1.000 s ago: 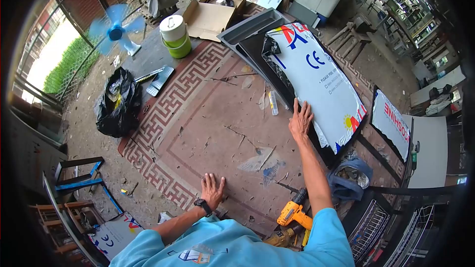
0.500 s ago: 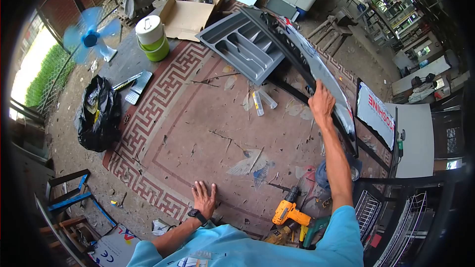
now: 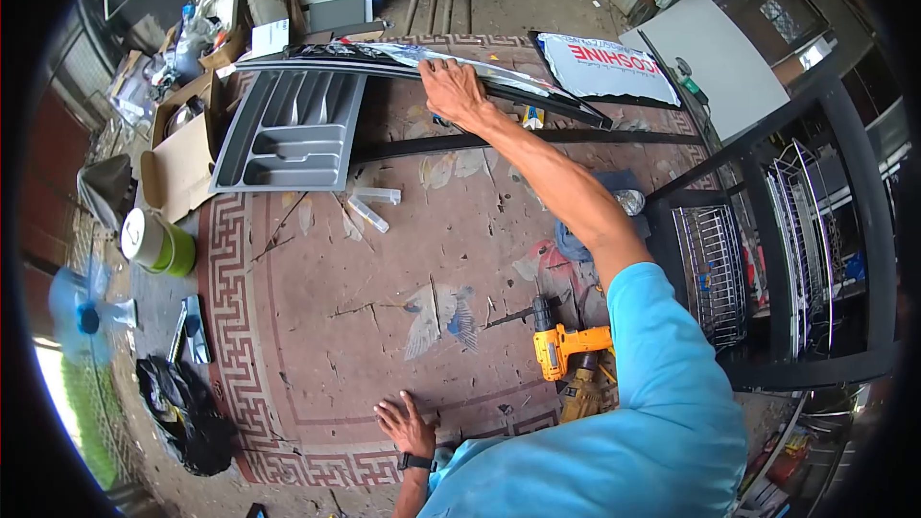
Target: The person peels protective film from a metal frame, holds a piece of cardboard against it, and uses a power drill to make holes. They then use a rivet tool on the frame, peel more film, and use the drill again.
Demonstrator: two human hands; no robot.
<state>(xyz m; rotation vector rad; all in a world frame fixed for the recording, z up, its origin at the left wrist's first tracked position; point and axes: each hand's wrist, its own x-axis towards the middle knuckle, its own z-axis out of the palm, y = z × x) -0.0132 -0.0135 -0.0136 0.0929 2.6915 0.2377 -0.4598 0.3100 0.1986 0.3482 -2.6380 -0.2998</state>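
Observation:
My right hand [image 3: 454,93] is wrapped over the long edge of a black-framed panel [image 3: 537,101] with a silvery film face, which is raised on its side at the far end of the mat. Low in the view, my left hand [image 3: 408,425] lies with fingers spread on the patterned red-brown mat [image 3: 384,259]. Left of the panel, and partly behind its edge, sits a grey cutlery tray [image 3: 297,139]. Two small clear plastic pieces [image 3: 372,209] rest below it. A yellow cordless drill [image 3: 568,345] lies near my right elbow.
A black frame with wire racks [image 3: 710,269] stands at the right. Another film-covered panel [image 3: 609,67] lies at the far right. At the left are a green-and-white jug [image 3: 158,242], a running fan [image 3: 86,317] and a black plastic bag [image 3: 182,417]. A black bar [image 3: 537,138] crosses the mat.
The view has swung to the right, so the surroundings appear rotated. My right hand keeps its grip on the panel, and my left hand stays spread on the mat.

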